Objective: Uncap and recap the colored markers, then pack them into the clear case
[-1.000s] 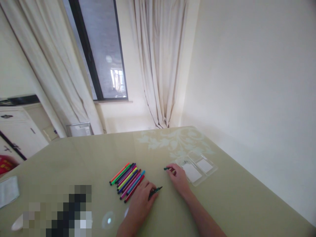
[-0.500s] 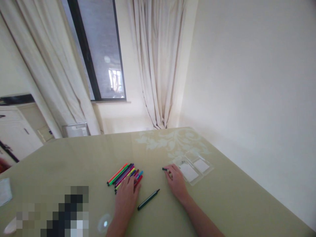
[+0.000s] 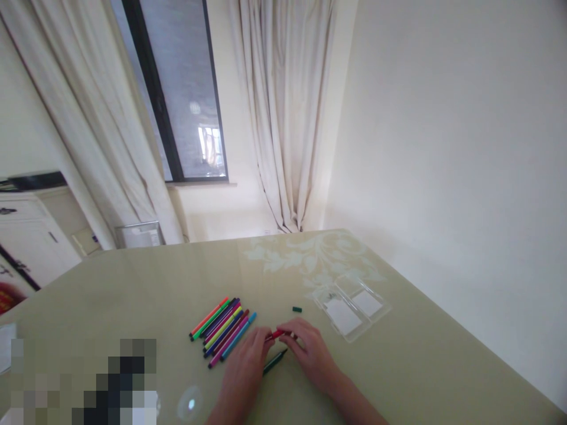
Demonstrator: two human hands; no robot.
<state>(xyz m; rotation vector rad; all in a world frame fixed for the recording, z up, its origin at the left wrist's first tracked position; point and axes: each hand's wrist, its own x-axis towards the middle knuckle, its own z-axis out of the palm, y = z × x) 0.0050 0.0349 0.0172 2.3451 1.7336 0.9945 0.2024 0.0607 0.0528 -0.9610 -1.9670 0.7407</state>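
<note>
A red marker (image 3: 277,334) is held between my two hands above the table. My left hand (image 3: 247,359) is closed on one end of it, and the fingers of my right hand (image 3: 309,343) pinch the other end. Just below lies an uncapped dark green marker (image 3: 275,361), its tip toward my right hand and its rear partly behind my left hand. Its loose green cap (image 3: 296,309) lies on the table beyond my right hand. Left of my hands, several coloured markers (image 3: 225,326) lie side by side in a slanted row.
An opened clear plastic case (image 3: 367,322) with white cards inside lies to the right on the greenish table (image 3: 425,366). Behind the table are a curtain (image 3: 287,118) and a window (image 3: 186,88). A wall (image 3: 460,147) runs along the right.
My left hand has taken the red marker from the row and brought it right. My right hand has let go of the green cap, leaving it on the table, and now grips the red marker.
</note>
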